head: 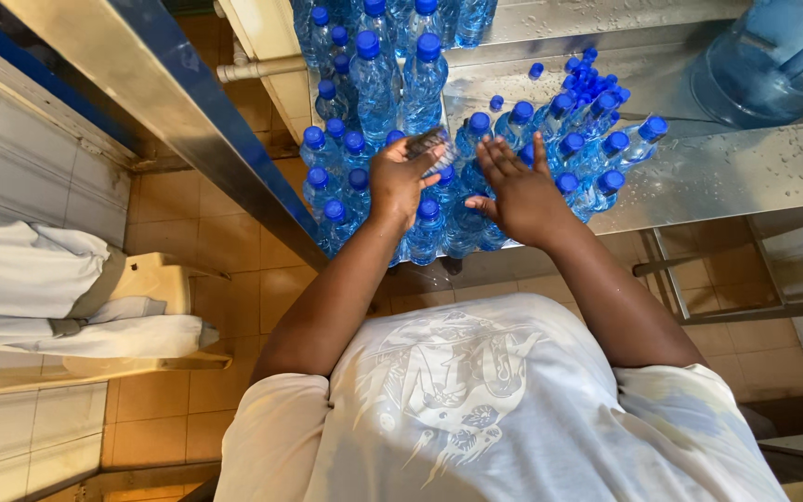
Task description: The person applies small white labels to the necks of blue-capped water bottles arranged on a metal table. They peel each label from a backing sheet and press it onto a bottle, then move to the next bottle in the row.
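Many clear water bottles with blue caps (392, 88) stand crowded on a wet steel table (727, 172). My left hand (400, 181) rests over the front bottles and its fingers close on a small grey object (427, 146), blurred. My right hand (518, 191) hovers just to the right with fingers spread, palm down over the bottle tops, holding nothing.
A large blue water jug (773, 56) lies at the back right. A steel beam (169, 102) runs diagonally on the left. White cloth (39, 288) lies on a cream stool at the left. Tiled floor (225, 242) is below.
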